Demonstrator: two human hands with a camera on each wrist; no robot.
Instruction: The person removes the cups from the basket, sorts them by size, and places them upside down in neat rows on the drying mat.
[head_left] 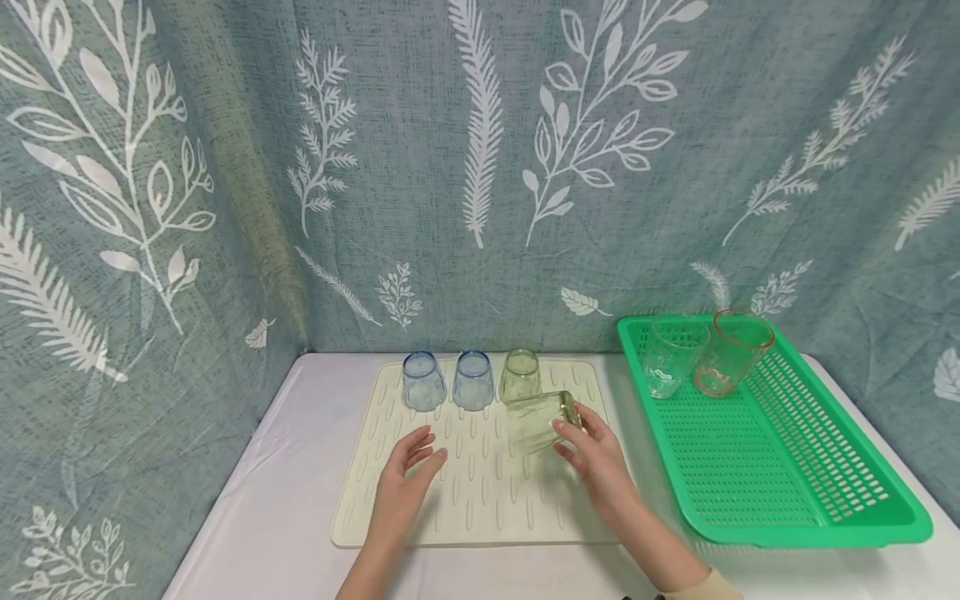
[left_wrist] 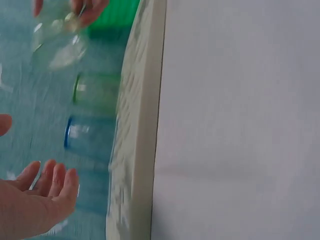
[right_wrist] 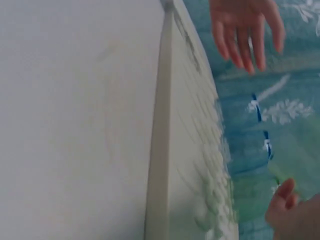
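Observation:
In the head view my right hand [head_left: 598, 454] grips a green-tinted drinking glass [head_left: 534, 422] by its thick base, tilted on its side with the mouth toward the left. It is held above a cream draining mat [head_left: 465, 492]. Over the mat's left part my left hand [head_left: 408, 475] hovers with relaxed fingers and nothing in them. Along the mat's back edge stand two blue glasses, the left one [head_left: 423, 383] and the right one [head_left: 473, 382], then another green glass [head_left: 521, 377]. The left wrist view shows the held glass [left_wrist: 60, 47] blurred.
On the right a green plastic basket [head_left: 738, 467] stands on the white table [head_left: 277, 483]. Inside, at its back, are a clear glass [head_left: 670, 362] and a glass with an orange-red rim [head_left: 727, 358]. A patterned curtain [head_left: 420, 167] hangs behind.

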